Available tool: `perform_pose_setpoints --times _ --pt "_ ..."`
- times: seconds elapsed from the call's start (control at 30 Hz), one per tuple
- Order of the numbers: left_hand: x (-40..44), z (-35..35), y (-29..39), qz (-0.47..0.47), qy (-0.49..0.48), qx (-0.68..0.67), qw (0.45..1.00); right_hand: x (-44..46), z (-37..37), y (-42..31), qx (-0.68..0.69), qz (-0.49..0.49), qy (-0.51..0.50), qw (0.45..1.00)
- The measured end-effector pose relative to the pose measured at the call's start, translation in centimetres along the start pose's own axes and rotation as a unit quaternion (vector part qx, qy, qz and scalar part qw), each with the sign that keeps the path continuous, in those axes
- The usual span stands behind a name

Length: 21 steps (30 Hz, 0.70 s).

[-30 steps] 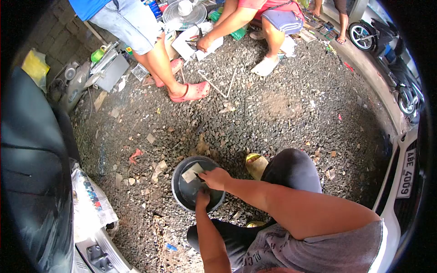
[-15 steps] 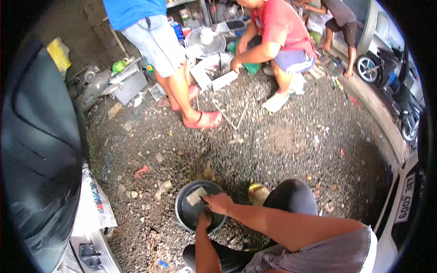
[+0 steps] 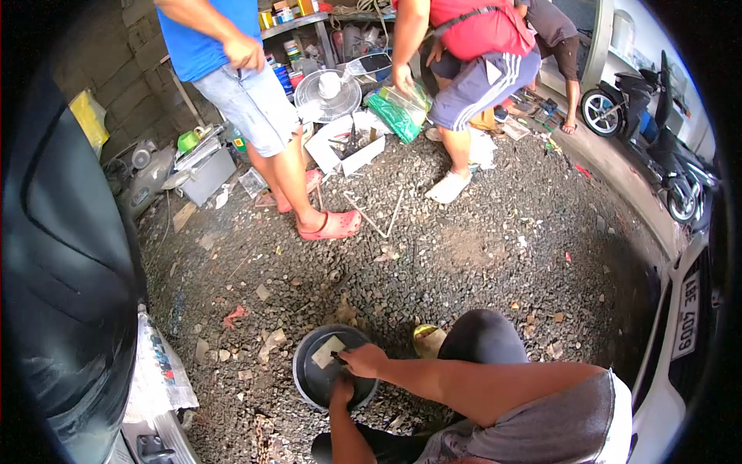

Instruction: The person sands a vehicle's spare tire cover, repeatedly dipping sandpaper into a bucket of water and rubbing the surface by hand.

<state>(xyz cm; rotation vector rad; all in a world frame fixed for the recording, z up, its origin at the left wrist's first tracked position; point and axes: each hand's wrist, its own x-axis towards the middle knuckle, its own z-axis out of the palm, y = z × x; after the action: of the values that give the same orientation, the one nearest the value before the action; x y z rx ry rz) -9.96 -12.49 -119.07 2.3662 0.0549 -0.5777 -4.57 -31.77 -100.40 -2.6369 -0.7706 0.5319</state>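
Observation:
A dark round basin [image 3: 307, 381] stands on the gravel in front of my knees. Over its right rim reaches my right hand [image 3: 362, 360], its fingers closed on a small dark item [image 3: 337, 356] that I cannot make out. Just beyond those fingertips lies a pale flat rectangular piece [image 3: 328, 352], inside the basin. My left hand [image 3: 341, 390] is low in the basin, nearer to me, with its fingers hidden in shadow.
One person in a blue shirt [image 3: 202, 46] stands ahead; another in red [image 3: 468, 27] bends over a green bag [image 3: 399, 112]. A fan [image 3: 328, 85] and white box [image 3: 363, 155] lie near them. Motorcycles [image 3: 657, 147] stand right, a car [image 3: 680, 325] nearer.
The person in red has risen from a squat and now reaches to the green bag. The camera view has shifted. My hands stay at the basin.

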Motion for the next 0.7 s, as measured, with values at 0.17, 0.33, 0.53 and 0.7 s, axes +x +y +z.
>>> perform_pose_setpoints --times 0.17,0.33,0.53,0.7 --pt "-1.3 -2.0 3.2 -0.025 -0.046 0.001 0.999 0.6 1.7 0.6 -0.005 -0.002 0.028 1.000" --pt "-3.2 -2.7 5.8 -0.002 -0.011 -0.010 1.000 0.5 1.0 0.4 -0.006 0.003 0.010 1.000" --pt "-2.0 -1.0 3.5 0.014 -0.011 0.014 1.000 0.3 0.4 0.3 -0.012 0.002 0.007 1.000" --pt "-0.7 0.1 1.3 0.060 0.011 0.026 0.998 0.5 0.5 0.4 -0.011 0.004 -0.003 1.000"
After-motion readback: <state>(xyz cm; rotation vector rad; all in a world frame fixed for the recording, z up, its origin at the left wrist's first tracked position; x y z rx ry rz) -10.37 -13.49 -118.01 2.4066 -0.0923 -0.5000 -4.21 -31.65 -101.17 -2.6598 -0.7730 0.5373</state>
